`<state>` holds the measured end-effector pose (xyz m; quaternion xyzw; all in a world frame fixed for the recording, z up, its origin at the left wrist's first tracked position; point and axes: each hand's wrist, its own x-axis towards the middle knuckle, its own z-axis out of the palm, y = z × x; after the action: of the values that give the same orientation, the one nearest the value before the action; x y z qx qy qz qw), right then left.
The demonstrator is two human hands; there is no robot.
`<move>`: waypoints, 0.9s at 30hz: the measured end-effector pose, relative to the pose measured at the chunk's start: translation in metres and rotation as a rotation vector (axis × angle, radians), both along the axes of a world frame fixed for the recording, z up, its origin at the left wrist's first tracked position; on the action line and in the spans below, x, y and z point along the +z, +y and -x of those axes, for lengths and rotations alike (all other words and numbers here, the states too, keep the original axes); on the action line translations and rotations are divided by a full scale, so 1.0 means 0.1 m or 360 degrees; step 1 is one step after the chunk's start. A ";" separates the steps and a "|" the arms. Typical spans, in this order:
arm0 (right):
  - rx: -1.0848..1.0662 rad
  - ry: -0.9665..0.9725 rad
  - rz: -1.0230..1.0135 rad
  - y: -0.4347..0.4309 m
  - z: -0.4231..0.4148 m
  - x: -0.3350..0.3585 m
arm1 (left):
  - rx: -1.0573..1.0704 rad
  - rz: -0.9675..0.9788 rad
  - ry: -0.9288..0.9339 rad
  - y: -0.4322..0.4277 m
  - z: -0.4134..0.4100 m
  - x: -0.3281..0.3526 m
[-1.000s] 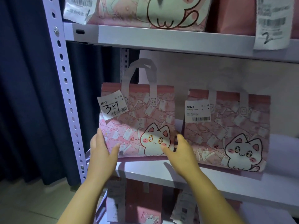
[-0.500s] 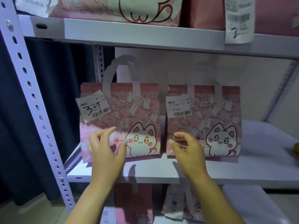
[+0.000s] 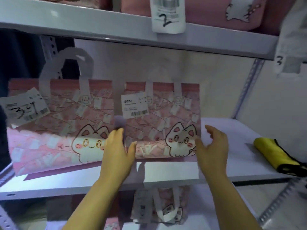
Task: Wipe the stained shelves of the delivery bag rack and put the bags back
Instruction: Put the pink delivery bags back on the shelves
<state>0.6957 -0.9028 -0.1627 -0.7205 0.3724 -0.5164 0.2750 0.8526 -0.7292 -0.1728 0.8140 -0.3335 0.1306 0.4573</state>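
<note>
Two pink cat-print bags stand side by side on the middle white shelf [image 3: 167, 171]. The left bag [image 3: 54, 130] carries a tag marked "34", the right bag [image 3: 157, 123] a printed barcode tag. My left hand [image 3: 118, 151] grips the right bag's lower left edge, thumb on its front and fingers along its side. At the same bag's lower right edge is my right hand [image 3: 212, 146], fingers spread and thumb just touching the corner. A folded yellow cloth [image 3: 274, 153] lies on the shelf at the far right.
The upper shelf [image 3: 99, 25] holds more pink bags, with paper tags marked "2" and "3" hanging down. Another cat bag [image 3: 167, 208] sits on the shelf below. A perforated upright [image 3: 245, 90] stands at the back right, and a dark curtain hangs at the left.
Both hands have moved right, from the left bag to the sides of the right bag. The view has shifted right too, bringing the yellow cloth into sight.
</note>
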 end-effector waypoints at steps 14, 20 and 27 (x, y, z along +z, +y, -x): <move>0.0516 0.0042 -0.0321 -0.39 0.17 -0.16 | 0.0290 0.0152 0.0188 -0.28 0.36 -0.19; 0.0411 -0.0096 -0.0330 -0.31 0.54 -0.17 | 0.0126 0.0335 0.0324 -0.19 0.70 -0.20; 0.0300 -0.0194 -0.0313 0.10 1.21 -0.23 | -0.0073 0.0473 0.0428 0.14 1.33 -0.15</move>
<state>0.5749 -0.8925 -0.1856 -0.6892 0.3345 -0.4921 0.4135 0.7199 -0.7155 -0.1875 0.7397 -0.2651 0.0581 0.6157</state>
